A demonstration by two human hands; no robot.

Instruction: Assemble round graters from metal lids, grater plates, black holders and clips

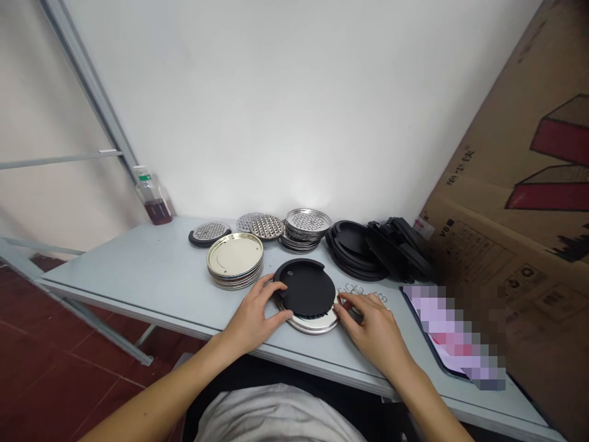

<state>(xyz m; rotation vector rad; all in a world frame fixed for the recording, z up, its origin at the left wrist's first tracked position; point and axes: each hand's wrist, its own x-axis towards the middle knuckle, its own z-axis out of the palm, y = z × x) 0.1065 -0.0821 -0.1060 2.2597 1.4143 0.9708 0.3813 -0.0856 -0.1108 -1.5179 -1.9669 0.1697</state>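
In front of me a black round plastic plate [309, 288] with a raised, partly open rim lies on shiny round metal discs [313, 326]. My left hand [255, 313] grips the black plate's left edge, its thumb near the front and its fingers on the rim. On the opposite side my right hand [375, 325] pinches at the right edge, where plate and metal meet; exactly which it holds is hard to tell. Behind the right hand lie several small metal rings [358, 289]. A stack of gold-toned round metal lids [235, 255] stands left of the plate.
Perforated metal grater discs [265, 226] and a stack of them [308, 221] sit along the wall. Black plastic parts [356, 242] are piled at right. A phone-like flat device [453, 337], a cardboard box [510, 245] and a bottle of dark liquid [156, 205] flank the table.
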